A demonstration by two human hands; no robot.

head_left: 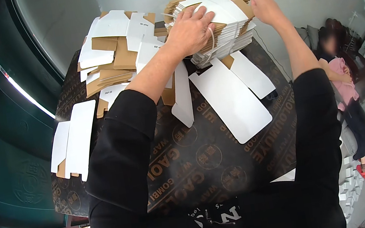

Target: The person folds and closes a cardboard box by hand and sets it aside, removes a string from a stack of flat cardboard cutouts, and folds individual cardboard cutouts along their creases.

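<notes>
A thick bundle of flat, folded white-and-brown cardboard boxes (218, 5) lies at the far side of the table, with a thin pale strap (213, 37) around it. My left hand (191, 30) rests on top of the bundle, fingers spread over the white card. Just beyond the bundle's right edge, my right hand (266, 9) is closed in a fist; whatever it may hold is hidden. Two white flat panels, one a large box blank (233, 101), lie in front of the bundle. To the left is a looser pile of flat boxes (111, 53).
The dark printed table (190, 160) carries another white flat box (79, 140) at its left side. A green door (10, 141) stands to the left. On the right, a person (345, 83) sits holding pink cloth, with several white pieces (349, 188) on the floor nearby.
</notes>
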